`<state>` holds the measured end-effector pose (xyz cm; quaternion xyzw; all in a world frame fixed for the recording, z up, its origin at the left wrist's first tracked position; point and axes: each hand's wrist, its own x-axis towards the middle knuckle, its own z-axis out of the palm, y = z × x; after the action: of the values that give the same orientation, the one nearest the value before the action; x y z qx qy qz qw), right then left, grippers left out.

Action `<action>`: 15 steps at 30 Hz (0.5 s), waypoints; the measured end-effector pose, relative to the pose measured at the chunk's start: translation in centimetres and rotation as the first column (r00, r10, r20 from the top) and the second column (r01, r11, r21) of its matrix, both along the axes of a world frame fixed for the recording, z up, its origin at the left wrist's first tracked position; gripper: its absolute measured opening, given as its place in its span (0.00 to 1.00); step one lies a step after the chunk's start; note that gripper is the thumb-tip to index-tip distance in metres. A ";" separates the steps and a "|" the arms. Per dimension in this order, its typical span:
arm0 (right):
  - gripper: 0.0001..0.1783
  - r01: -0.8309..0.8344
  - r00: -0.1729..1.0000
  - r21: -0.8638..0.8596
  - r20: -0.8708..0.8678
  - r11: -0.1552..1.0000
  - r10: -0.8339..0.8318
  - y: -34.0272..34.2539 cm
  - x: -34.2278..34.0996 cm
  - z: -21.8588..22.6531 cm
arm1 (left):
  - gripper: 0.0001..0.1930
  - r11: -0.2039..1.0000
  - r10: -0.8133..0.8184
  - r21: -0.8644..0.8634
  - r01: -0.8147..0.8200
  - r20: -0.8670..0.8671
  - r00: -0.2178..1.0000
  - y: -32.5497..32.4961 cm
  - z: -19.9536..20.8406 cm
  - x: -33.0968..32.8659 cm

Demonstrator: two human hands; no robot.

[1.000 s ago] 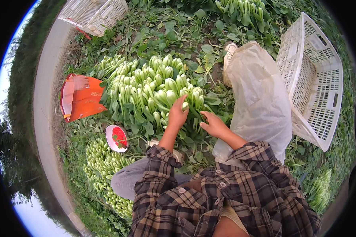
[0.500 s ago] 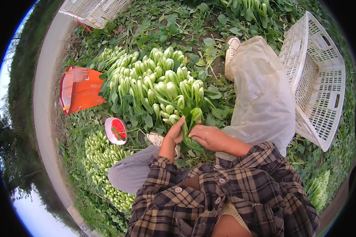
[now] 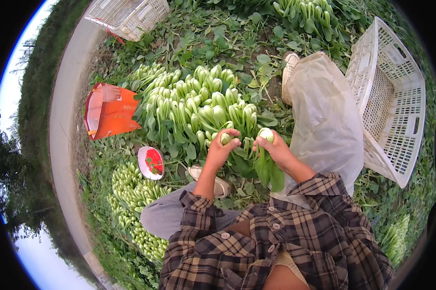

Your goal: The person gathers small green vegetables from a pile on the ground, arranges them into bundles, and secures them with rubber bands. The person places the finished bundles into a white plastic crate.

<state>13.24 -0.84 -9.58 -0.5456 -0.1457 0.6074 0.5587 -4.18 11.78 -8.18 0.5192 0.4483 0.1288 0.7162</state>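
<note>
My right hand (image 3: 280, 152) grips a bok choy (image 3: 267, 169) with its pale base up and its green leaves hanging down. A second bok choy (image 3: 225, 138) shows its base between the thumb and fingers of my left hand (image 3: 219, 153), at the near edge of the pile. Its leaves cannot be told from those around it. Beyond both hands spreads a heap of bok choy (image 3: 189, 104), pale bases up, leaves toward the near left. A white bowl (image 3: 144, 168) of small red pieces sits to the left.
A white plastic crate (image 3: 368, 72) lies tilted at the right, and another crate (image 3: 131, 17) stands far left. An orange bag (image 3: 114, 115) rests beside the heap. More bok choy (image 3: 135, 188) lies near my left knee. Clear plastic sheeting (image 3: 319, 116) covers my right leg.
My hands were together around bok choy low at the heap's near edge. They are now apart, the right one raising a bok choy base-up. The whole view has shifted slightly.
</note>
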 end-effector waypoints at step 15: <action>0.23 -0.126 0.890 -0.065 0.433 0.990 0.142 1.9 -0.9 1.2 | 0.28 0.861 0.371 0.416 -0.292 -0.123 0.920 7.6 -5.0 -0.3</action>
<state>12.34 1.03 -8.35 -0.6663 -0.2937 0.5091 0.4589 -4.53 19.37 -13.20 0.5760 0.5658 0.2844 0.5169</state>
